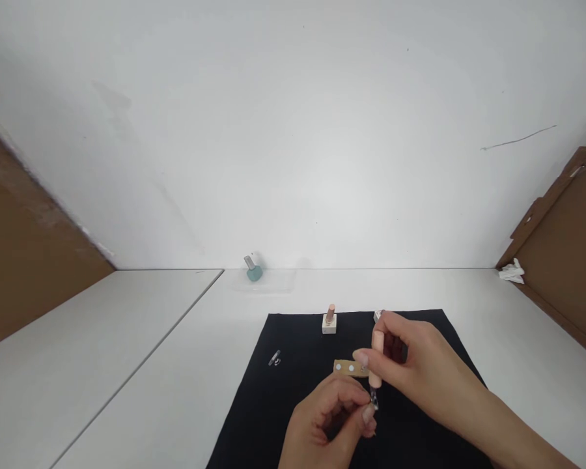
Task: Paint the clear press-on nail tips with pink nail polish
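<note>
My right hand [410, 365] grips a pale pink nail-polish brush cap [377, 361], brush tip pointing down. The tip meets a fingertip of my left hand [329, 420], which is curled with the nail turned up; whether it pinches a small clear piece I cannot tell. Both hands hover over a black mat [283, 417]. Just beyond them lies a tan strip [349, 368] with white dots. A closed pink-capped polish bottle [329, 320] stands at the mat's far edge. A second, open bottle [377, 316] peeks out behind my right hand.
A small clear item [274, 358] lies on the mat's left side. A teal bottle [253, 269] stands on a clear sheet by the white wall. Crumpled white paper [512, 271] sits at the far right near brown board panels. The mat lies on a white table [127, 365].
</note>
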The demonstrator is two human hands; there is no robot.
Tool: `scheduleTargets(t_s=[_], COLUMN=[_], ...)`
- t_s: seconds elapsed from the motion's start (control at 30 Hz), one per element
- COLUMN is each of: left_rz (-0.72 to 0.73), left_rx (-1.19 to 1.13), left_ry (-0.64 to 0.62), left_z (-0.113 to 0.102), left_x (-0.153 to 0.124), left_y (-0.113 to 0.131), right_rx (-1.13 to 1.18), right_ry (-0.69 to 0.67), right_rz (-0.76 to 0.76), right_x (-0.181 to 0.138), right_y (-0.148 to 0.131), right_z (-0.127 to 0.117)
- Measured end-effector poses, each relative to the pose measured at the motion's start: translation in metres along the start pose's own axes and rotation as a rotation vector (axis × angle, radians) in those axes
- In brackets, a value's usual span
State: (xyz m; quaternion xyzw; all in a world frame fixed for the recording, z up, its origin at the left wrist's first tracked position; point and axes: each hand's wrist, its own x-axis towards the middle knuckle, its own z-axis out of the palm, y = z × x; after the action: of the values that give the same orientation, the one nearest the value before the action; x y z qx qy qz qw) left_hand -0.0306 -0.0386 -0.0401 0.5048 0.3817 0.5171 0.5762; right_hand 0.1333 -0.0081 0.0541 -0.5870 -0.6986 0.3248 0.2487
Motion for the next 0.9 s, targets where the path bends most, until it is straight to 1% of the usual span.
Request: scheduleTargets(t_s=[0.13, 0.2, 0.27, 0.37, 0.47, 0.53, 0.6, 0.73, 0.8, 0.9], left_rz=[-0.116, -0.183, -0.225, -0.237, -0.240, -0.241, -0.247, -0.291, -0.318, -0.338], left_rx=[-0.135, -0.184, -0.209, -0.222, -0.212, -0.195, -0.194, -0.250, -0.270, -0.294], left_ry=[0.025, 0.048, 0.065, 0.073, 0.076, 0.074, 0.064, 0.052, 0.047, 0.044], left_z=[0.002, 0.002, 0.002, 0.002, 0.002, 0.001, 0.001, 0.001, 0.001, 0.001], left_x=[0.001, 0.002, 0.002, 0.003, 0.002, 0.002, 0.002, 0.004, 0.006, 0.007], left_y=[0.005, 0.006, 0.007, 0.008, 0.008, 0.009, 0.010, 0.014, 0.015, 0.015], right_rx=[0.013, 0.057, 0.108, 0.152, 0.135, 0.102, 0.069, 0.059, 0.107, 0.199], right_ry=[0.118, 0.127, 0.107, 0.055, 0.019, 0.029, 0.069, 0.132, 0.118, 0.059], right_rz=[0.006, -0.003, -0.015, -0.031, -0.016, -0.009, -0.006, 0.000, -0.016, -0.052], right_x=[0.003, 0.002, -0.001, -0.004, -0.004, -0.001, 0.002, 0.005, 0.003, -0.001], right_y=[0.007, 0.008, 0.006, 0.001, 0.000, 0.002, 0.005, 0.008, 0.006, 0.002], right_z=[-0.003, -0.005, -0.006, -0.003, 0.002, 0.003, 0.002, -0.003, -0.004, -0.002])
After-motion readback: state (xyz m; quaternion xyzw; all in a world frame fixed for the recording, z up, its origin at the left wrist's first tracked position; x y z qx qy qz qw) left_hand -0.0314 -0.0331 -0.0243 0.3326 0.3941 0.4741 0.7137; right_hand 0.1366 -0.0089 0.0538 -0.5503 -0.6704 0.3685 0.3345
